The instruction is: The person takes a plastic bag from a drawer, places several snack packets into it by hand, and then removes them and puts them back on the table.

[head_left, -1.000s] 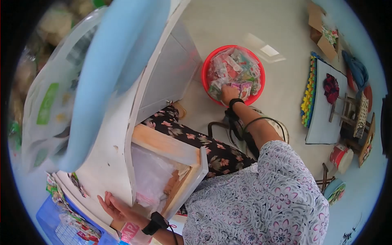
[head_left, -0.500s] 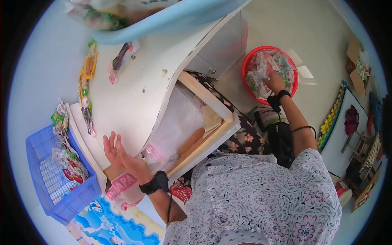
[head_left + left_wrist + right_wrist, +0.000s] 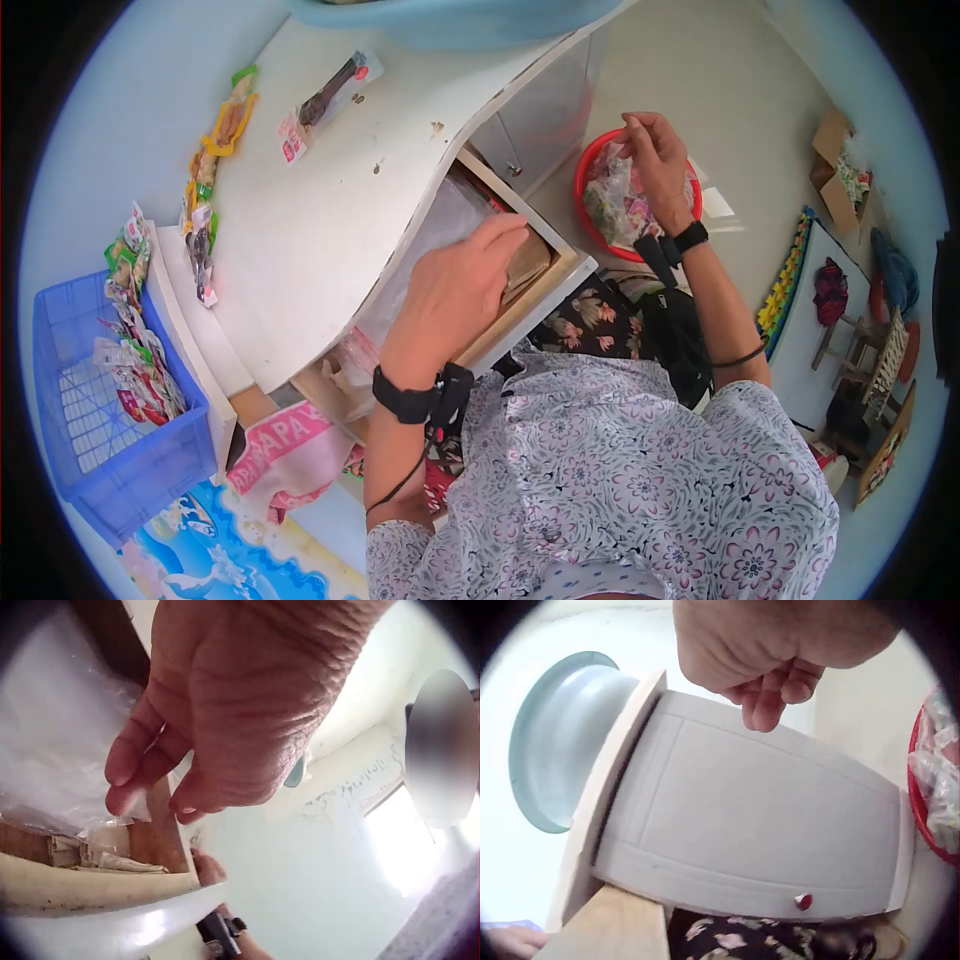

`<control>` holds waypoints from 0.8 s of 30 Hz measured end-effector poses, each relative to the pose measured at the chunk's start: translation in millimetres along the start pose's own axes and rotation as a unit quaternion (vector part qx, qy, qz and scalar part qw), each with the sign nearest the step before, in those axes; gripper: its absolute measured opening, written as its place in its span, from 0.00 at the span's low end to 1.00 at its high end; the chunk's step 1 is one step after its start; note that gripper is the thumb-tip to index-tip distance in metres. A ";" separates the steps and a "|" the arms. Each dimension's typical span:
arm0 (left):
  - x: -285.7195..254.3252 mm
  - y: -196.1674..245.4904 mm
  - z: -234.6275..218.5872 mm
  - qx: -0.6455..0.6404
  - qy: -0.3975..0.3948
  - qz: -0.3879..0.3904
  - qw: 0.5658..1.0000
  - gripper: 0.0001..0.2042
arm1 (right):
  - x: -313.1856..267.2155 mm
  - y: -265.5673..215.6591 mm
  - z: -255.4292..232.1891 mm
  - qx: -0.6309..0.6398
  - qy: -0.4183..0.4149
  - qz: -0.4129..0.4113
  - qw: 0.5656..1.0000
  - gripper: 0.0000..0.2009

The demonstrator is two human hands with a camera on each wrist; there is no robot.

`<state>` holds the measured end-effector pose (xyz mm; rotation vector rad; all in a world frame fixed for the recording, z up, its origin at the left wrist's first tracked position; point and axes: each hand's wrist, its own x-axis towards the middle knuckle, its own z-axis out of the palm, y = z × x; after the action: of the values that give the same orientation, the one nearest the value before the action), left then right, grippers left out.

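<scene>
My left hand (image 3: 450, 295) is over the pulled-out drawer (image 3: 575, 275), palm down with its fingers loosely bent. Clear plastic bags (image 3: 60, 727) lie in that drawer close to the fingertips, along with brown cardboard (image 3: 530, 265). No object shows in the left fingers. Above the red basin (image 3: 580, 185) on the floor hovers my right hand (image 3: 660, 180), its fingers loosely curled and holding nothing. Plastic-wrapped packets (image 3: 608, 205) fill the basin. In the right wrist view, the right hand (image 3: 780, 645) appears in front of the grey cabinet door (image 3: 765, 802).
On the white tabletop (image 3: 330, 230) lie a dark wrapped snack (image 3: 328, 95) and a row of snack packets (image 3: 230, 125). A light blue basin (image 3: 450, 25) stands at the table's far side. At left is a blue plastic basket (image 3: 130, 460) with packets. An open carton (image 3: 835, 150) sits on the floor.
My left hand has moved from the table's near corner rightward over the drawer. The right hand has lifted out of the packets in the red basin. The head view has shifted.
</scene>
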<state>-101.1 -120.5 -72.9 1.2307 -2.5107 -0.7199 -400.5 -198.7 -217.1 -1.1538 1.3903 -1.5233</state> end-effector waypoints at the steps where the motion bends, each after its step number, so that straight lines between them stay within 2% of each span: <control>1: 0.4 -3.3 0.1 0.019 -0.007 0.003 1.000 0.14 | -7.8 -15.0 6.9 0.019 -0.006 0.007 1.000 0.09; 5: -6.3 -6.3 -0.5 0.055 0.012 -0.006 0.998 0.14 | -25.9 -47.4 19.9 0.031 -0.015 0.019 0.999 0.09; 10: -10.2 -23.9 21.4 0.046 0.031 -0.020 0.998 0.16 | -41.3 -58.7 40.8 0.084 -0.025 0.011 0.996 0.08; 16: -3.6 -24.8 15.8 0.084 0.011 -0.046 0.995 0.16 | -58.6 -77.0 57.6 0.076 -0.059 0.002 0.995 0.08; 24: -22.4 -23.7 7.0 0.056 -0.034 -0.116 0.991 0.19 | -73.7 -83.4 58.2 0.072 -0.067 0.002 0.995 0.09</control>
<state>-74.6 -112.9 -91.7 1.5826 -2.5188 -0.6909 -319.4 -136.9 -143.7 -1.1403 1.1737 -1.4885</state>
